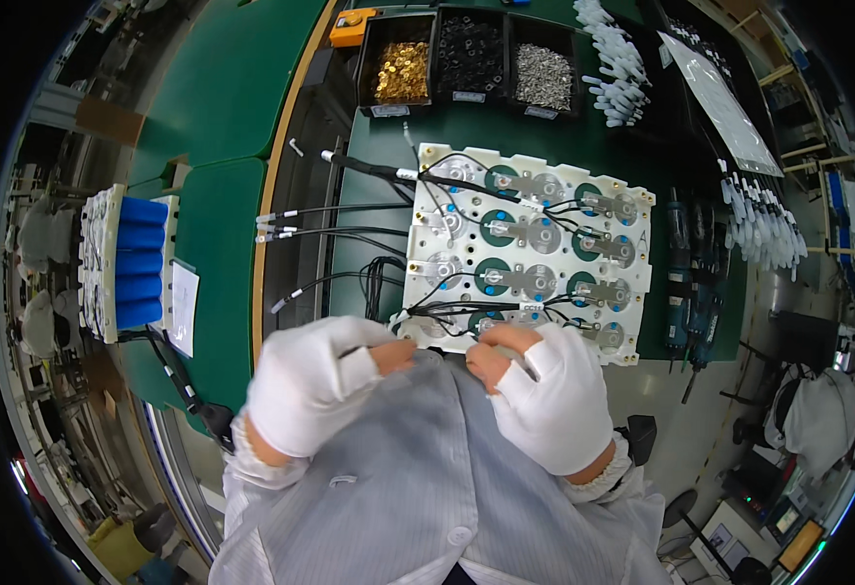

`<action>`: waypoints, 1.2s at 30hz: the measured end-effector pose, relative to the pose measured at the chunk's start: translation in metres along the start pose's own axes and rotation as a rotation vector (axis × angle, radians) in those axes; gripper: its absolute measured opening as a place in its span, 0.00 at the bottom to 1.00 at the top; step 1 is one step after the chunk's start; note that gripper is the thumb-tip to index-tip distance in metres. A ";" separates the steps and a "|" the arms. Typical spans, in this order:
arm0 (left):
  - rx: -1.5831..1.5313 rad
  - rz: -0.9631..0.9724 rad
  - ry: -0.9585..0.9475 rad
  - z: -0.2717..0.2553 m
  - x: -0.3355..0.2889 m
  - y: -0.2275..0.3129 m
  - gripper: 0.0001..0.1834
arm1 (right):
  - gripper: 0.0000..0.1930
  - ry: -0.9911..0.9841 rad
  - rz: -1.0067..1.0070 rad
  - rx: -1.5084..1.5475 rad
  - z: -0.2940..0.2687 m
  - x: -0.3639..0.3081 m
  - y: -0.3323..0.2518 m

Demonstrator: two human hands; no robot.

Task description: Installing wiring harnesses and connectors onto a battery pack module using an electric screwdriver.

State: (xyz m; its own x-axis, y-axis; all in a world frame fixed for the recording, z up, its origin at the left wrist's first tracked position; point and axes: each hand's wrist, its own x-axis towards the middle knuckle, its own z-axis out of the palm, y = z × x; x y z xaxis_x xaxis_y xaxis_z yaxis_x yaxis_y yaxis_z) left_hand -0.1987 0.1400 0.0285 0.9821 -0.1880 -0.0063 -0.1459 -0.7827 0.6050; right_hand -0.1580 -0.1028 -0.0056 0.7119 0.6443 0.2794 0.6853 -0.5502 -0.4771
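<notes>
A white battery module [525, 249] with round cells, metal strips and black wires lies on the green bench mat [379, 166]. Both of my hands wear white gloves with bare fingertips. My left hand [315, 380] pinches at the module's near left corner, where thin wires [447, 310] gather. My right hand [544, 385] has its fingertips on the near edge of the module, touching the same wire bundle. What sits between the fingers is too small to tell.
Three black bins [466, 58] of brass, black and silver fasteners stand at the back. White connectors [613, 58] lie at the back right and right [764, 219]. Power screwdrivers [691, 292] rest right of the module. A blue-celled pack [130, 263] sits on the left.
</notes>
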 end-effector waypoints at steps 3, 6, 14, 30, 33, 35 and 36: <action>0.148 0.065 0.176 0.027 -0.001 0.001 0.16 | 0.16 0.020 -0.001 -0.151 0.008 0.004 -0.006; 0.156 0.009 0.265 0.036 -0.001 -0.008 0.14 | 0.17 0.061 0.062 -0.185 0.019 0.004 -0.011; 0.188 0.280 0.065 0.021 0.024 -0.021 0.12 | 0.14 0.131 0.119 -0.156 0.037 0.015 -0.016; 0.049 0.508 -0.130 0.025 0.056 -0.034 0.05 | 0.11 0.141 0.232 0.050 0.010 0.010 -0.014; 0.114 0.551 -0.170 0.021 0.058 -0.036 0.06 | 0.14 0.105 0.083 -0.069 0.022 0.010 -0.016; -0.001 0.492 -0.188 0.022 0.059 -0.040 0.07 | 0.13 0.127 0.111 -0.166 0.030 0.012 -0.021; 0.000 0.491 -0.188 0.023 0.059 -0.042 0.07 | 0.12 0.143 0.115 -0.152 0.034 0.013 -0.021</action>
State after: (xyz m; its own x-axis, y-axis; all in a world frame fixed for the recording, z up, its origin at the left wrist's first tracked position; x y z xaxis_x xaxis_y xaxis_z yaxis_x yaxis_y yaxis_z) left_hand -0.1372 0.1481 -0.0157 0.7598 -0.6360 0.1351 -0.5838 -0.5758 0.5724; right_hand -0.1685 -0.0647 -0.0200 0.7935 0.4971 0.3511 0.6063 -0.6962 -0.3843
